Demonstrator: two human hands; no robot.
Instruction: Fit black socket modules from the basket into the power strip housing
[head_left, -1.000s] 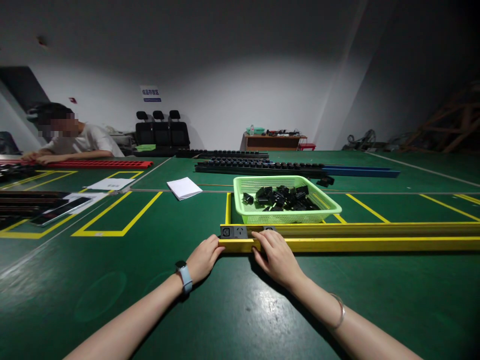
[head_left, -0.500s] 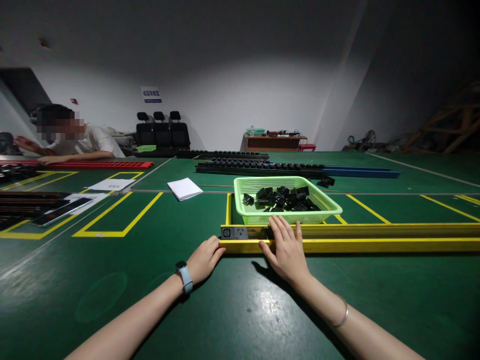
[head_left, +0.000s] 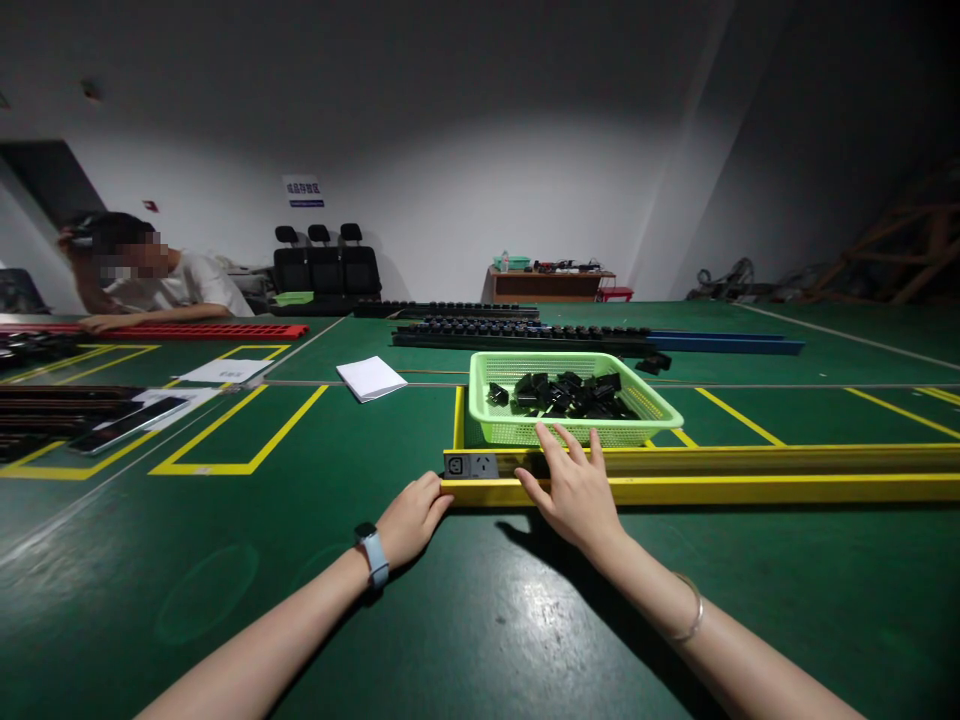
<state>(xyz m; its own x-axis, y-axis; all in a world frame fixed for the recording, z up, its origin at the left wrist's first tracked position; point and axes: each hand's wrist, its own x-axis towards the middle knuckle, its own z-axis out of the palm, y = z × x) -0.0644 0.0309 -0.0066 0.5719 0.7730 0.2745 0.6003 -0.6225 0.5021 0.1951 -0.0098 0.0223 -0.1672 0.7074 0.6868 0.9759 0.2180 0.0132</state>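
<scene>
A long yellow metal channel point(head_left: 750, 490) lies across the green table. In its left end sit a black socket point(head_left: 456, 466) and a grey socket point(head_left: 484, 466), side by side. My left hand point(head_left: 411, 515) grips that end of the channel, its fingertips partly hidden behind it. Over the channel, a little right of the sockets, is my right hand point(head_left: 576, 490), open with fingers spread and nothing visible in it. Just behind the channel, a light green basket point(head_left: 495, 432) holds many black socket pieces point(head_left: 574, 395). The channel's inside beneath my right hand is partly covered.
A folded white paper point(head_left: 371, 379) lies left of the basket. Black strips point(head_left: 517, 337) and a blue channel point(head_left: 727, 344) stretch across behind it. A phone point(head_left: 131, 425) rests at the left. Across the table, a person point(head_left: 202, 285) leans by a red rail point(head_left: 262, 331).
My right hand has lifted slightly off the channel and its fingers have spread. My left hand stays at the channel's end. The other person's hand has risen to their head.
</scene>
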